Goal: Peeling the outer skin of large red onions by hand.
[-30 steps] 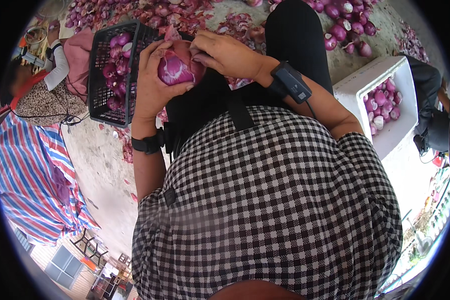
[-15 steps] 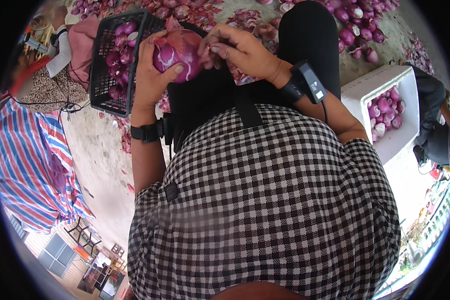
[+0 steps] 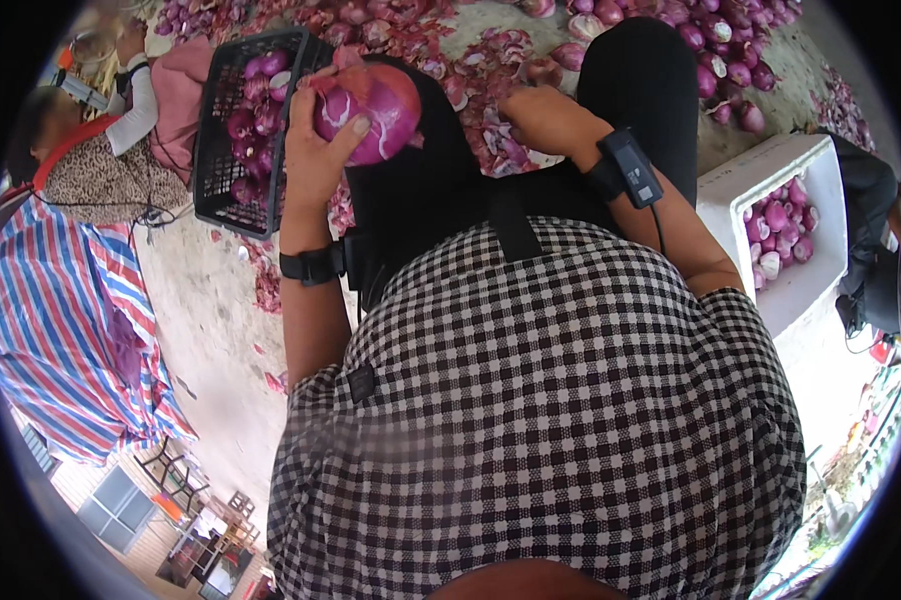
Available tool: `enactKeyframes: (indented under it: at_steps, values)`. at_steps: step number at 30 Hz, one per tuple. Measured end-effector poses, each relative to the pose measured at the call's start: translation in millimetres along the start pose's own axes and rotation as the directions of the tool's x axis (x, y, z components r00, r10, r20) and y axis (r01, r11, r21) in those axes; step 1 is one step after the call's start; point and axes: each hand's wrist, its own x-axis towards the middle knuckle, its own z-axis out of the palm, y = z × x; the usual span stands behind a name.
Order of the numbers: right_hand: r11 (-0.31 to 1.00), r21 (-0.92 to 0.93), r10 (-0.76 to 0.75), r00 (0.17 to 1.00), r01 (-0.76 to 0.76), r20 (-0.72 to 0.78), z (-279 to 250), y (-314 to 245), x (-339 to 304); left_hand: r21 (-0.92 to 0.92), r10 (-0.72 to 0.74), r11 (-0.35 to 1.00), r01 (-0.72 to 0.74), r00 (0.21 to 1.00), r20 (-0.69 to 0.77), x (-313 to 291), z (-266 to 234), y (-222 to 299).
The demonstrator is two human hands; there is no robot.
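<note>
Black crate [image 3: 277,165]: rim beside left hand [image 3: 316,155]. Open gap: purple onion [image 3: 383,108] to right hand [image 3: 559,122], curled, contents unclear. Onion: held in left hand, under thumb.

Large, round, glossy purple-red onion [image 3: 376,115]: partly peeled. A smooth purple layer with pale streaks is exposed at the left and lower side. Reddish, papery dry skin [image 3: 398,85] covers the upper-right portion. Position: gripped in the left hand [image 3: 318,150], thumb against the near face.
</note>
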Motion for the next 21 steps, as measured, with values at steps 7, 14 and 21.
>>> enactKeyframes:
  at_steps: [7, 14, 21]
  values:
    - [0.801, 0.495, -0.075, 0.877, 0.336, -0.474, -26, -36, 17, -0.025, 0.114, 0.993, -0.113, 0.992, 0.045, -9, 3, 0]
    - [0.795, 0.479, -0.107, 0.862, 0.373, -0.495, -29, -65, 30, 0.050, 0.165, 0.983, -0.176, 0.971, 0.174, -6, 2, 15]
    - [0.764, 0.501, -0.119, 0.853, 0.406, -0.509, -27, -70, 24, 0.111, 0.173, 0.974, -0.199, 0.963, 0.205, -6, -1, 20]
